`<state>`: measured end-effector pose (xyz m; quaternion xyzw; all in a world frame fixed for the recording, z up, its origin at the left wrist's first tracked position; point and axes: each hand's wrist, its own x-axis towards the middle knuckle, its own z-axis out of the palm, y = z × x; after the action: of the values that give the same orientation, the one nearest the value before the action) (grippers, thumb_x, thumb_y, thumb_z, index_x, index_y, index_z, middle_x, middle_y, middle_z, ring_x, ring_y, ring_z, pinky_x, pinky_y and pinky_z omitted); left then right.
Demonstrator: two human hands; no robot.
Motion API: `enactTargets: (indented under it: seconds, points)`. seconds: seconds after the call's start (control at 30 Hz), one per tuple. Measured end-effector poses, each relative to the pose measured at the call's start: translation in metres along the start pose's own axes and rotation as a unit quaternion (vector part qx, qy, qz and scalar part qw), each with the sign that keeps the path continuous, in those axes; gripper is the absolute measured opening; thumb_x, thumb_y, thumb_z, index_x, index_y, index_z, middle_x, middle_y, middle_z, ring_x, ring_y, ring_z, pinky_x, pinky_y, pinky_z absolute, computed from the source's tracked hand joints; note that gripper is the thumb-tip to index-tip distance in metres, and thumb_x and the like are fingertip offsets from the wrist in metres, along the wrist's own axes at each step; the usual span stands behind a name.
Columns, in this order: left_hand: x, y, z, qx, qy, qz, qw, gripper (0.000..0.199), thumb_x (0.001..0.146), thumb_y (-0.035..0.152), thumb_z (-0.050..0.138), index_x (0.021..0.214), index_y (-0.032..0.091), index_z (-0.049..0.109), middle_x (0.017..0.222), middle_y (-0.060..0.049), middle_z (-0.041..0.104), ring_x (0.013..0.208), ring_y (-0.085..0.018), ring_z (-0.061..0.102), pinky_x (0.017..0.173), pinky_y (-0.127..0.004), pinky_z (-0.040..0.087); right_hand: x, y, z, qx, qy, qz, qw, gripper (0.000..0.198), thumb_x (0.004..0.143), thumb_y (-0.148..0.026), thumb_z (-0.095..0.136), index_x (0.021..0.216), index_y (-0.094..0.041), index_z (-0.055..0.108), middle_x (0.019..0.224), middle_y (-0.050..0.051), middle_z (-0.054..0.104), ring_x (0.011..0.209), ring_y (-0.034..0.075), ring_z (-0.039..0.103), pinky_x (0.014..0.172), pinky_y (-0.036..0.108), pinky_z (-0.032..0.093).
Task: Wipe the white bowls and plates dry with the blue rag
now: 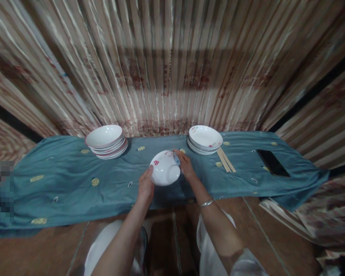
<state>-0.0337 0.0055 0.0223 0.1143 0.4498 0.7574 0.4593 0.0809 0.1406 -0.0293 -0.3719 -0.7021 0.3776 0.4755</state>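
Both hands met around a single white bowl [163, 168], held up over the near half of the table. Taking that bowl as the centre of a clock, with twelve pointing away from the person, the left hand [146, 184] gripped its rim at eight o'clock, thumb lying along the outer wall. At two o'clock the right hand [185, 165] pressed a small blue-and-white piece [176, 158] to the bowl's outside; whether it was cloth or sponge, I could not tell. The bowl was tipped over, its foot ring turned toward four o'clock, and red markings showed on the outer wall. A silver bracelet [207, 202] circled the right wrist.

Toward ten o'clock stood a stack of pink-rimmed bowls [107, 140], well apart from the hands. Around two o'clock, nearer, sat a second stack of white dishes [205, 138], the top one flowered inside. Light wooden chopsticks [223, 161] lay at three o'clock, their far ends just beside that stack, and farther out the same way rested a black phone [273, 163]. Beneath everything spread a blue-green tablecloth [74, 168] with yellow motifs; a striped, patterned curtain [166, 65] hung at twelve.
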Motion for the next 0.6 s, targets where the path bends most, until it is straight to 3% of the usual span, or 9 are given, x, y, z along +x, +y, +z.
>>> enactTargets:
  seconds: [0.2, 0.43, 0.6]
  points:
    - [0.007, -0.002, -0.003, -0.017, 0.013, -0.022, 1.0, 0.042, 0.062, 0.04, 0.081, 0.088, 0.008, 0.072, 0.08, -0.013, 0.075, 0.097, -0.031, 0.068, 0.086, -0.039, 0.053, -0.008, 0.006, 0.003, 0.03, 0.016, 0.031, 0.999, 0.044, 0.094, -0.045, 0.038, 0.112, -0.017, 0.067, 0.117, 0.011, 0.069, 0.112, 0.021, 0.062, 0.1, 0.04, 0.047]
    - [0.012, -0.01, 0.004, -0.051, 0.038, -0.086, 0.994, 0.029, 0.078, 0.031, 0.07, 0.097, 0.009, 0.069, 0.095, -0.014, 0.074, 0.1, -0.03, 0.067, 0.085, -0.038, 0.055, -0.011, 0.005, -0.002, 0.029, 0.046, 0.061, 0.997, 0.048, 0.094, -0.046, 0.036, 0.115, -0.015, 0.065, 0.121, 0.014, 0.066, 0.117, 0.022, 0.059, 0.104, 0.041, 0.043]
    - [0.014, -0.015, 0.013, -0.096, 0.029, -0.127, 0.987, 0.037, 0.088, 0.032, 0.055, 0.118, 0.01, 0.062, 0.107, -0.013, 0.072, 0.108, -0.028, 0.064, 0.092, -0.038, 0.053, -0.015, -0.002, -0.004, 0.035, 0.089, 0.083, 0.992, 0.049, 0.093, -0.049, 0.038, 0.118, -0.015, 0.063, 0.124, 0.014, 0.064, 0.12, 0.023, 0.056, 0.107, 0.043, 0.039]
